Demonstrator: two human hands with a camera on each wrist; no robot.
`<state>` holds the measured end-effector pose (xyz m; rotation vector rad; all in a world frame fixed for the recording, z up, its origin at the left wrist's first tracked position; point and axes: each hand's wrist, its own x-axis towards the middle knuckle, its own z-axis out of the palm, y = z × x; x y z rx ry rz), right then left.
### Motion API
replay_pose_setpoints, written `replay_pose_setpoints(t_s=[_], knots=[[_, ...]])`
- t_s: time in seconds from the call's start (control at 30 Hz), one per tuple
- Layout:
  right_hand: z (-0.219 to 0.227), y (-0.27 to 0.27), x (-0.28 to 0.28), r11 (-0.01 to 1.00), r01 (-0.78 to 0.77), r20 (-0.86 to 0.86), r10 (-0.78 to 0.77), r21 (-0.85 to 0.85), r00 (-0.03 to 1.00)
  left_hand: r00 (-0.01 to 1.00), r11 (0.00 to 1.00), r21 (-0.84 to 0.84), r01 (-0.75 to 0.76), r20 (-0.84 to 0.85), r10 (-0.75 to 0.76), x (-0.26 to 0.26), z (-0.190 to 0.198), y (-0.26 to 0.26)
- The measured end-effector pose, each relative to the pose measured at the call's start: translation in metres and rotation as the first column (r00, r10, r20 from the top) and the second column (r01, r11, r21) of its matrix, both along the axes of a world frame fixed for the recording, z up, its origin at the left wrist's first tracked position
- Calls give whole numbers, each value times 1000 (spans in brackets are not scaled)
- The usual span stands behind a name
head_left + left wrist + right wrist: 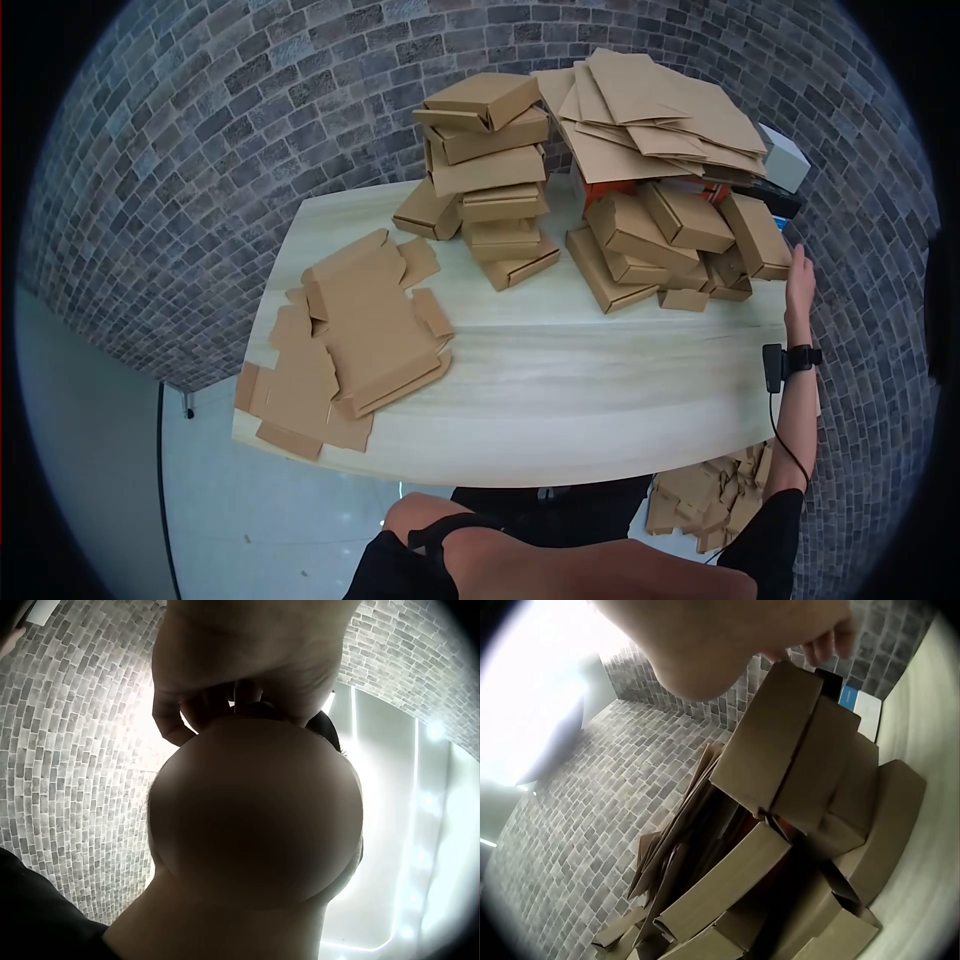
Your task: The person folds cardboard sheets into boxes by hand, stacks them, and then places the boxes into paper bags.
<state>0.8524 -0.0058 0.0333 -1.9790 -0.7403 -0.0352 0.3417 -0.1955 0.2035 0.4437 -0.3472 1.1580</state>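
My right hand (800, 283) is at the table's right edge, against the outer end of a closed brown cardboard box (755, 236) at the side of a pile. In the right wrist view the hand (731, 637) is above that box (769, 735), its fingertips partly behind the top corner; the fingers look relaxed and extended. My left hand is outside the head view. The left wrist view shows it (247, 656) raised at the head, fingers bent down by a dark item; what they touch is hidden.
On the pale table (560, 400), flattened cardboard (370, 320) lies left, stacked boxes (500, 205) stand at back centre, and flat sheets (660, 110) top the back-right pile. A white box (785, 160) is behind. More cardboard (700, 495) lies on the floor below right.
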Motion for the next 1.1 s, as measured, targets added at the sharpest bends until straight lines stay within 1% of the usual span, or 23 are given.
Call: replay_pose_setpoints(t_s=[0.07, 0.1, 0.17, 0.2, 0.27, 0.3, 0.37, 0.4, 0.47, 0.5, 0.57, 0.6, 0.67, 0.73, 0.77, 0.8, 0.83, 0.9, 0.93, 0.97, 1.0, 1.03, 1.1], knots=[[4, -6, -8, 999, 42, 116, -42, 3, 992, 998, 998, -46, 33, -52, -36, -6, 1, -4], [4, -7, -6, 999, 41, 119, -41, -2, 992, 991, 989, -112, 96, -87, -106, -10, 6, -3], [7, -10, 0, 995, 57, 209, -74, 88, 975, 978, 971, -183, 154, -112, -177, -18, 17, -1], [12, -11, -4, 995, 57, 212, -74, 84, 975, 966, 970, -213, 120, -199, -163, -21, 24, 2], [24, -15, -12, 985, 16, 254, -60, 171, 965, 947, 966, -245, 87, -281, -157, -12, 22, 2], [29, -17, -17, 986, 17, 258, -60, 165, 964, 995, 971, -216, -101, -22, 98, 7, 14, -2], [42, -18, -31, 944, -100, 283, 7, 315, 959, 908, 927, -242, -287, 241, 344, 18, 1, 4], [49, -20, -45, 944, -101, 286, 8, 314, 958, 890, 956, -74, -283, 351, 291, 20, -6, 13], [68, -25, -80, 897, -191, 362, 38, 398, 931, 863, 950, 108, -292, 458, 213, 20, -22, 28], [74, -28, -93, 893, -195, 366, 37, 405, 930, 900, 920, 226, -321, 375, 221, 17, -32, 33], [83, -32, -120, 839, -309, 396, 123, 449, 910, 924, 868, 356, -345, 292, 247, 9, -47, 42], [87, -33, -136, 834, -312, 394, 126, 455, 910, 923, 820, 437, -370, 272, 271, 5, -53, 45], [93, -37, -171, 764, -379, 330, 228, 522, 916, 919, 763, 513, -393, 245, 309, -7, -69, 51], [92, -43, -206, 751, -419, 341, 270, 510, 900, 930, 696, 620, -363, 192, 314, -22, -84, 59], [90, -45, -223, 734, -490, 379, 334, 471, 863, 931, 670, 653, -354, 176, 321, -31, -90, 64], [88, -47, -241, 712, -557, 414, 394, 428, 821, 897, 638, 692, -338, 32, 440, -46, -92, 70], [86, -49, -263, 701, -589, 411, 437, 402, 800, 827, 615, 724, -313, -110, 551, -65, -93, 75], [77, -52, -304, 618, -728, 261, 681, 297, 684, 588, 596, 765, -243, -373, 718, -107, -99, 82], [68, -51, -322, 549, -804, 129, 802, 229, 584, 282, 552, 790, -268, -483, 829, -130, -105, 85], [56, -46, -340, 463, -868, -12, 883, 178, 469, -120, 491, 844, -215, -522, 844, -155, -106, 93], [44, -38, -359, 388, -909, -160, 917, 150, 365, -279, 657, 697, -287, -717, 639, -181, -117, 103], [30, -28, -377, 307, -942, -308, 917, 133, 255, -321, 595, 610, -523, -788, 525, -205, -143, 122], [0, 3, -410, 146, -986, -461, 883, 83, 92, -448, 561, 554, -616, -831, 329, -271, -173, 156]])
